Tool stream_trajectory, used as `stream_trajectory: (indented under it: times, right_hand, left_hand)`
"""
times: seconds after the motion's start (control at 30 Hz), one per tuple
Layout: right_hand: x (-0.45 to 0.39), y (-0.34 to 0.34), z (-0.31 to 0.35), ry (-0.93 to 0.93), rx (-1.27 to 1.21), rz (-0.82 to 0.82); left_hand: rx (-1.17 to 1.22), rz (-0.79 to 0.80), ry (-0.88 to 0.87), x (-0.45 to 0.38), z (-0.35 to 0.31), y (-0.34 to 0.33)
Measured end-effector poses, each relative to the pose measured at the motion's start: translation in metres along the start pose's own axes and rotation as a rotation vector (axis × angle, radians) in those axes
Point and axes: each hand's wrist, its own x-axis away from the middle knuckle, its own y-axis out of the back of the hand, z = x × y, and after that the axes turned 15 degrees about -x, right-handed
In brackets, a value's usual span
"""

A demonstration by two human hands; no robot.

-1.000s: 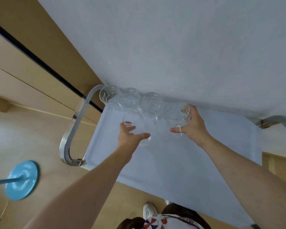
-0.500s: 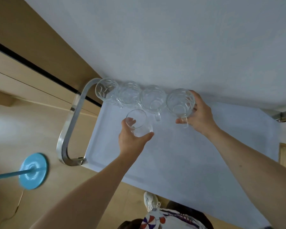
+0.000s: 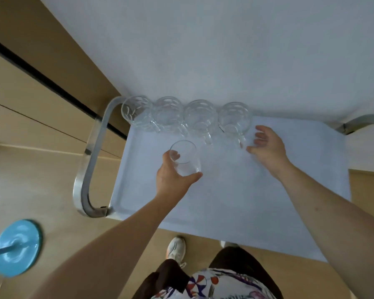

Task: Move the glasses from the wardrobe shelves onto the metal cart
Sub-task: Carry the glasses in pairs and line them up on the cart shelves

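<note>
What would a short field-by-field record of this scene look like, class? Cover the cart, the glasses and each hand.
cart: metal cart with a pale blue top
row at the back: four handled glass mugs, side by side
left hand: left hand grips a plain tumbler in front of the row
right hand: right hand open, beside the rightmost mug, holding nothing
floor: round blue base at lower left

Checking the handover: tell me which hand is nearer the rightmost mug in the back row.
Right. The right hand is open just beside the rightmost mug, apart from it. The left hand is further off, gripping a smooth glass.
</note>
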Motion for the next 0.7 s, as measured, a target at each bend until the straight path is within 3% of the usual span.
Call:
stream_trajectory:
  times: [0.2,0.4,0.7]
  right_hand:
    - [0.09,-0.029,-0.018,-0.045,0.191,-0.101]
    - [0.178,-0.09,-0.031,-0.012,0.475,-0.011]
    - [0.264,-0.142,-0.068,-0.055,0.651,0.114]
  left_hand:
    - [-0.018,0.045,-0.119,0.017,0.046,0.02]
    - [0.042,0.087,-0.138,0.035,0.112,0.04]
    - [0.133,0.148,-0.127,0.077,0.171,0.056]
